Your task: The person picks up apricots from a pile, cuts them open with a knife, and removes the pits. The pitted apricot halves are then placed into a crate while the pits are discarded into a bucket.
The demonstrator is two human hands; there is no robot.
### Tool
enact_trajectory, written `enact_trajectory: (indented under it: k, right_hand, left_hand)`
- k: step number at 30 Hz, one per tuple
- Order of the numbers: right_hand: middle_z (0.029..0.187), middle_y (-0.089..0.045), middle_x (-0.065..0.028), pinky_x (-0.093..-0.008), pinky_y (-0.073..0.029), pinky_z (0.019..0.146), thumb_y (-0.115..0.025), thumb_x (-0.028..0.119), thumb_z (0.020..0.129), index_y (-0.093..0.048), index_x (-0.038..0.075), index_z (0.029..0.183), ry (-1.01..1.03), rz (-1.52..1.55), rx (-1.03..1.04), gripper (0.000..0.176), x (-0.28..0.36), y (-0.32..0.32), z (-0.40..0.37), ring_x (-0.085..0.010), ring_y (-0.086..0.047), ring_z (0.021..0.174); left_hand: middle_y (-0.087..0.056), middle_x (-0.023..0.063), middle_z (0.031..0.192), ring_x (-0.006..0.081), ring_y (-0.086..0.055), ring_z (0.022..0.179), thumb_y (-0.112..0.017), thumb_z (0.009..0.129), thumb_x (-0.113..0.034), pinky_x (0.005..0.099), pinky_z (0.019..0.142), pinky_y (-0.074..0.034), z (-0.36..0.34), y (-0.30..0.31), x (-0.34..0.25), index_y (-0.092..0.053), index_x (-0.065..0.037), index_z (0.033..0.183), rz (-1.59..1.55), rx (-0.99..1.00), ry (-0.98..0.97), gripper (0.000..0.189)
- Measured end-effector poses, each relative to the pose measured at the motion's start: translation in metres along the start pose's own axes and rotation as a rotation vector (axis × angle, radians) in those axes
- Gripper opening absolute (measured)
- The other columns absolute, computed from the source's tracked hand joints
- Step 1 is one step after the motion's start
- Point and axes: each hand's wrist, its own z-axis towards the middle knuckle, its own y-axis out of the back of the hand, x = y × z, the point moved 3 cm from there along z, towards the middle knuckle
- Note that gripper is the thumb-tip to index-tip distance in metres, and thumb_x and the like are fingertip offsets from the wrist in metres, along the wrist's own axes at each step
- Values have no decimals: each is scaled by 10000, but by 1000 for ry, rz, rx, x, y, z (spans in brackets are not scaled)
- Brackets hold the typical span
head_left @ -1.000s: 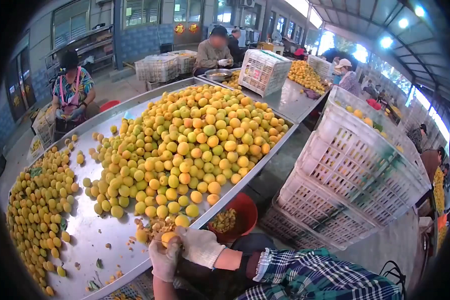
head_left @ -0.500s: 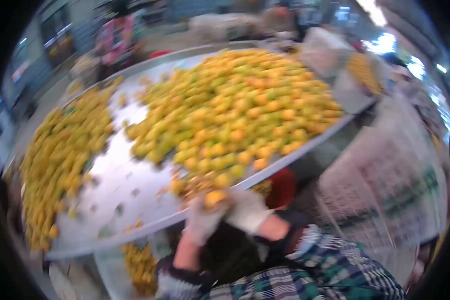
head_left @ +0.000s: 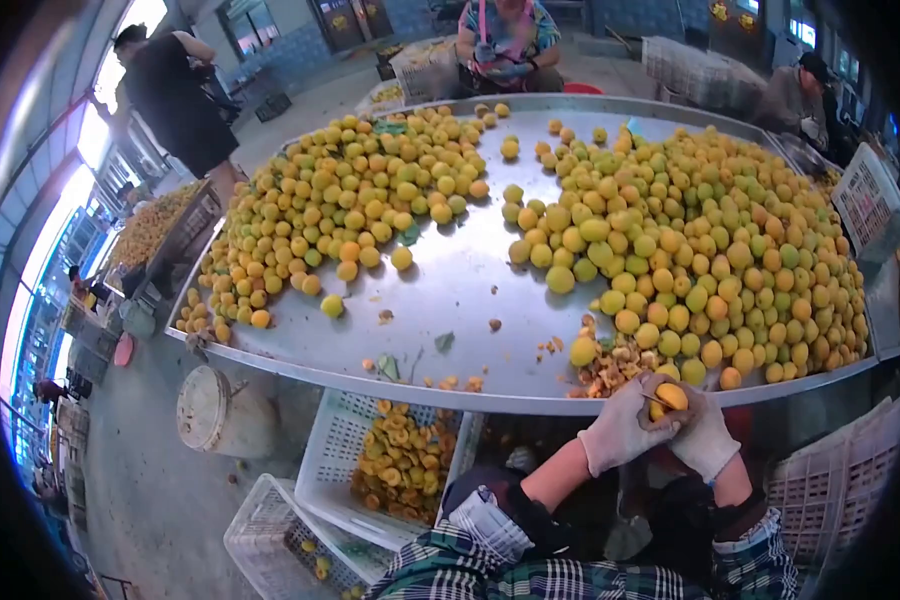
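My left hand [head_left: 625, 428] and my right hand [head_left: 705, 434], both in whitish gloves with bare-looking fingertips, meet at the table's near edge. Between them is a yellow-orange apricot [head_left: 673, 396], which seems to be split, with both hands closed around it. A thin dark line crosses the fruit; I cannot make out what it is. Just beyond my fingers lies a small heap of brown pits and scraps [head_left: 615, 368]. Behind it, a large pile of whole apricots [head_left: 710, 260] covers the right side of the metal table [head_left: 450, 300].
Another apricot pile [head_left: 340, 190] lies on the table's left. Below its near edge, a white crate [head_left: 325, 470] holds halved apricots [head_left: 405, 460], beside a lidded bucket [head_left: 225, 415]. A person [head_left: 510, 45] sits across the table; another [head_left: 180, 95] stands at the left.
My view has swung left and sharpened, so the table and my hands appear farther right. Both hands stay together at the edge around an apricot, which now looks split.
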Motion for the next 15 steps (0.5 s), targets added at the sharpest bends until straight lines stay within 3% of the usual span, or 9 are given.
enact_trajectory:
  k: [4, 7, 11, 12, 13, 14, 15]
  right_hand:
    - [989, -659, -145, -372, -533, 772, -685, 125, 764, -589, 57, 1108, 34, 74, -81, 363, 5, -6, 13, -333, -655, 928]
    - [914, -659, -164, -400, -527, 746, -695, 115, 747, -581, 47, 1049, -26, 80, -137, 330, 12, -8, 23, -371, -648, 890]
    - [847, -648, -212, -436, -511, 726, -704, 103, 712, -601, 35, 977, -20, 16, -211, 293, 19, 14, 11, -430, -621, 854]
    - [831, -656, -199, -419, -515, 692, -701, 100, 717, -607, 25, 969, 17, -26, -183, 279, 6, 19, 3, -400, -640, 802]
    - [815, -664, -186, -402, -519, 657, -698, 96, 722, -613, 15, 961, 55, -69, -152, 266, 2, 26, -1, -371, -659, 749]
    - [791, -656, -148, -365, -510, 601, -699, 103, 731, -620, 8, 968, -190, 202, -149, 268, -4, 31, -4, -305, -656, 677]
    - [774, -636, -99, -310, -478, 523, -702, 129, 752, -621, 1, 994, -285, 442, -173, 285, -13, 27, -5, -212, -618, 592]
  left_hand:
    - [-566, 86, 1117, 189, -550, 1072, -724, 774, -33, 326, 965, -442, 1, 7, -3, -488, 1, 1254, -248, -123, 33, 536]
    - [-574, 90, 1150, 180, -567, 1058, -710, 788, -24, 310, 955, -452, 5, 26, -8, -471, 2, 1273, -128, -221, 30, 542]
    - [-624, 77, 1082, 165, -610, 1043, -710, 820, -60, 306, 916, -490, 6, 50, 22, -484, 14, 1247, -350, -386, 182, 489]
    - [-645, 126, 1044, 227, -635, 1016, -750, 796, -131, 345, 893, -500, 8, 55, 17, -524, 11, 1204, -447, -494, 169, 488]
    - [-642, 147, 1040, 261, -635, 994, -759, 782, -152, 361, 884, -500, 8, 63, 11, -530, 9, 1199, -136, -479, 164, 502]
    - [-639, 167, 1037, 295, -635, 972, -767, 769, -174, 376, 875, -499, 7, 71, 4, -536, 7, 1194, 172, -459, 163, 518]
    - [-636, 188, 1034, 329, -635, 950, -776, 755, -196, 391, 866, -499, 6, 74, -2, -541, 5, 1189, 479, -427, 168, 533]
